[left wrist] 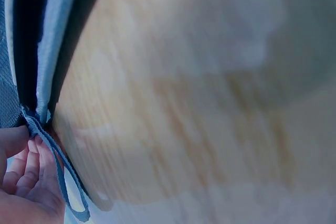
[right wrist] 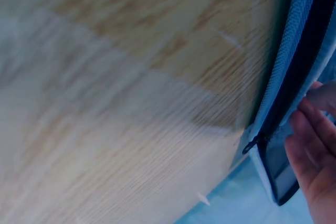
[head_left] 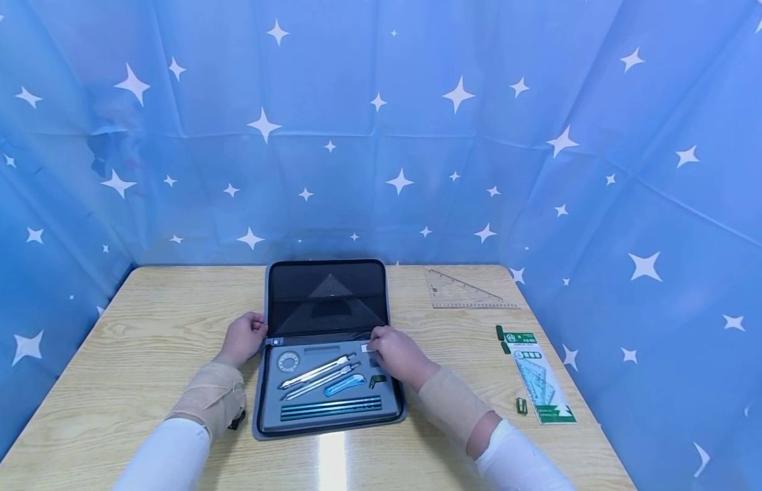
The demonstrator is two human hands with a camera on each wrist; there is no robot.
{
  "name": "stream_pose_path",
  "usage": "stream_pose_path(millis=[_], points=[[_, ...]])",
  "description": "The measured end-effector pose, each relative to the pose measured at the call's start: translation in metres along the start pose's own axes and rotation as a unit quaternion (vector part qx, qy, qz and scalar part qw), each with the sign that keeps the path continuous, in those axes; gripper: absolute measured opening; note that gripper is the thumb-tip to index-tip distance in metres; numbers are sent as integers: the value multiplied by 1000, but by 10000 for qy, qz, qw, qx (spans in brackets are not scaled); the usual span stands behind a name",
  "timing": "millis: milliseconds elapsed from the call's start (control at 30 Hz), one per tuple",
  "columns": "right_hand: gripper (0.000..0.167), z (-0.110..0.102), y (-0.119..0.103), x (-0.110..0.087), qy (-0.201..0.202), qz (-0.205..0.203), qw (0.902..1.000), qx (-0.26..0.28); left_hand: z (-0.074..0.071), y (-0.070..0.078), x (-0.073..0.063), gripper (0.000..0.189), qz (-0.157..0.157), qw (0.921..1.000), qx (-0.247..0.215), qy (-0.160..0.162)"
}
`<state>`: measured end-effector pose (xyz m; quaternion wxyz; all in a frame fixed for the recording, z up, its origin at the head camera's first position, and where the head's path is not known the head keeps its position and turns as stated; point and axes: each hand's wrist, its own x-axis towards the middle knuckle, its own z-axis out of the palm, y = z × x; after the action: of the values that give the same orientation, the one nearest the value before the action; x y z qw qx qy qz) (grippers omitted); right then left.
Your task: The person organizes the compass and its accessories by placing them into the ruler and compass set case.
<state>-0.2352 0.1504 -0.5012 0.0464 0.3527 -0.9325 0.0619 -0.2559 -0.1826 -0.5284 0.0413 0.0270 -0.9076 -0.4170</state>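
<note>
At the frame's lower centre, an open case [head_left: 391, 408] holds silver tools [head_left: 316, 372], pencils [head_left: 331, 410] and a blue cutter [head_left: 345, 385]. The left hand [head_left: 241, 339] pinches its edge; the right hand [head_left: 400, 354] meets a white block [head_left: 365, 348], its grip too hidden to tell.

Noted: your right hand [right wrist: 317, 153], fingers bent, is at the case [right wrist: 283, 56], near a dark zip pull [right wrist: 251, 146], with wood-grained table [right wrist: 131, 98] and blue cloth [right wrist: 231, 203] alongside.
</note>
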Motion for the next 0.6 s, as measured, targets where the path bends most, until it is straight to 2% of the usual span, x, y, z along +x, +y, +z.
stream_pose_path(millis=[300,600], points=[[19,0,-1,-2,-109,41,9999,-27,-1,-1,0,18,-66,10000,-65,12],[25,-9,-3,-19,-408,536,9958,617,-1,-2,-1,19,-44,10000,4,-16]])
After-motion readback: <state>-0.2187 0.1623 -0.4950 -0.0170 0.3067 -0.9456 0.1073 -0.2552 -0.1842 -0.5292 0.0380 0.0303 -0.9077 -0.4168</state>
